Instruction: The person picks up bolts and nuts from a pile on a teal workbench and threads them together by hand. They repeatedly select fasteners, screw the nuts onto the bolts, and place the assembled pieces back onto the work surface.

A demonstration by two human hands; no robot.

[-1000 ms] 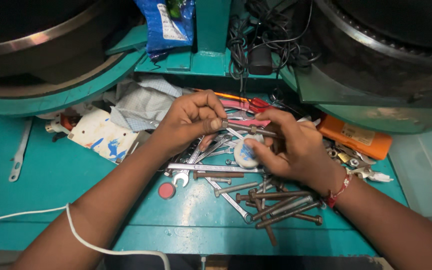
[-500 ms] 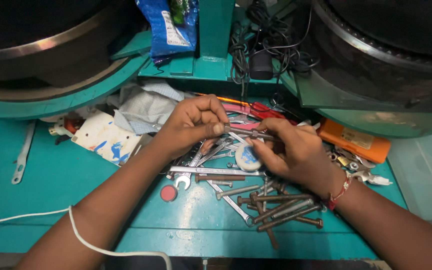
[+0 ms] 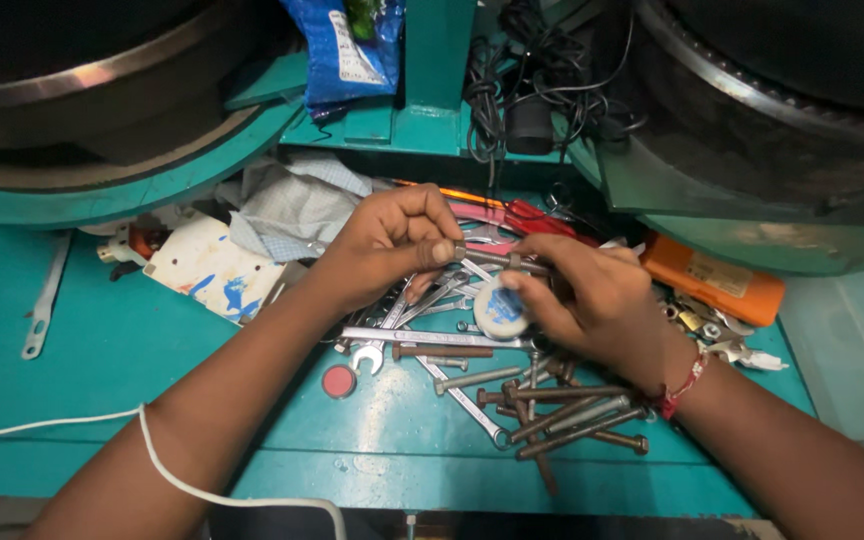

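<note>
Above a teal bench (image 3: 102, 350) strewn with wrenches (image 3: 422, 338) and bolts (image 3: 572, 420), the left hand (image 3: 387, 250) is pinching one end of a bolt (image 3: 497, 258) between closed fingers. The right hand (image 3: 597, 300) is gripping its other end while also holding a small white tape roll (image 3: 500, 308).

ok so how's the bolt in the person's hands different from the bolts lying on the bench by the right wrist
The held bolt is lifted off the bench, pinched between the left hand and right hand; the loose bolts lie flat on the teal bench top.
The held bolt is single and roughly level; the loose bolts are piled, crossing at angles.
Both look like dark, worn metal.
</note>
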